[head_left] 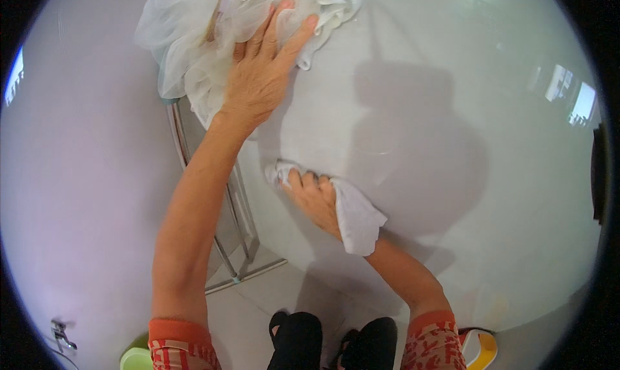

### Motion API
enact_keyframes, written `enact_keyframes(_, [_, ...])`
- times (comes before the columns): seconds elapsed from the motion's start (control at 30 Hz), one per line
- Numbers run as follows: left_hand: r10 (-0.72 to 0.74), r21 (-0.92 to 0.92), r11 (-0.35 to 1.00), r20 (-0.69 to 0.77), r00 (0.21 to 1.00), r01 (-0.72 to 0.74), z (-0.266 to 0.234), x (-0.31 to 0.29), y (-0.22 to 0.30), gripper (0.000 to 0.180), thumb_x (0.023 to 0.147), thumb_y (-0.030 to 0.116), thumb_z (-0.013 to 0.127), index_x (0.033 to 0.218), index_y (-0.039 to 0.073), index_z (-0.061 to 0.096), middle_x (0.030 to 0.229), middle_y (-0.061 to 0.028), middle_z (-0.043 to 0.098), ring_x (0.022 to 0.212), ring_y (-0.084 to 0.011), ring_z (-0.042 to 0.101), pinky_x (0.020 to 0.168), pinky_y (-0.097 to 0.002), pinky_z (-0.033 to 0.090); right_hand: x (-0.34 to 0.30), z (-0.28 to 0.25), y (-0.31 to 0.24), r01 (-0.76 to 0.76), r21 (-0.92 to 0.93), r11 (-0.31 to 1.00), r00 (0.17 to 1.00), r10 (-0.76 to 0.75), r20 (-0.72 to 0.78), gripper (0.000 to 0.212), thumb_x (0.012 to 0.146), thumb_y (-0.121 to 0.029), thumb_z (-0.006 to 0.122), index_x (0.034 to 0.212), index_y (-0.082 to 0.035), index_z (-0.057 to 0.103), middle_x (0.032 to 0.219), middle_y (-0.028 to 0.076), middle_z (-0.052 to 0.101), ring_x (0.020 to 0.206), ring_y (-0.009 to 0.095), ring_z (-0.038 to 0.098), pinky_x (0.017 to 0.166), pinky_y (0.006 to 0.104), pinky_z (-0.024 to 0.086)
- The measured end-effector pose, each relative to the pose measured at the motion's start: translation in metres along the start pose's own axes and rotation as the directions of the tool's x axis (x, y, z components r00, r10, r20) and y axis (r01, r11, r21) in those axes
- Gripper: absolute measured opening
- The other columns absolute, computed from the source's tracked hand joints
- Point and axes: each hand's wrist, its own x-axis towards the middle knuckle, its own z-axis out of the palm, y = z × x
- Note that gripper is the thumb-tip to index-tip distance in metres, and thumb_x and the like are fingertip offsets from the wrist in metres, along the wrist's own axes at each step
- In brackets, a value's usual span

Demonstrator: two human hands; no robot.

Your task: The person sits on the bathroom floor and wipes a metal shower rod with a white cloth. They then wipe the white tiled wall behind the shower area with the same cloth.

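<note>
At the clock's hub, the right hand (316,202) grips a white cloth (359,218) at the wall (413,170), judged a wiping step, while at 11 o'clock the left hand (259,79), splayed, rests on sheer fabric (184,18); next stroke likely needs flat, even pressure.

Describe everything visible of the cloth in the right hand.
The cloth is plain white, soft-looking woven or knit fabric, unfolded unevenly and creased. One end is bunched under and around the fingers of the right hand; the other is a loose flap draped across the wrist, with a pointed corner toward the right. It lies against the pale, glossy wall, though the contact itself is hidden. Whether it's damp can't be told.
</note>
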Motion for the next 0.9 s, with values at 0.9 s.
enact_keyframes(0.9, [-0.140, -0.156, 0.975, 0.113, 0.984, 0.157, 0.070, -0.123, -0.079, 0.079, 0.070, 0.003, 0.059, 0.142, 0.012, 0.029, 0.147, -0.0225, 0.016, 0.135, -0.0439, 0.015, 0.107, -0.0496, 0.023, -0.102, -0.059, 0.132, -0.703, -0.198, 0.683, 0.599, 0.420, -0.682, 0.045, 0.074, -0.004, 0.058, 0.118, -0.013, 0.056, 0.125, 0.017, 0.044, 0.106, 0.030, 0.042, 0.084, 0.0401, 0.035])
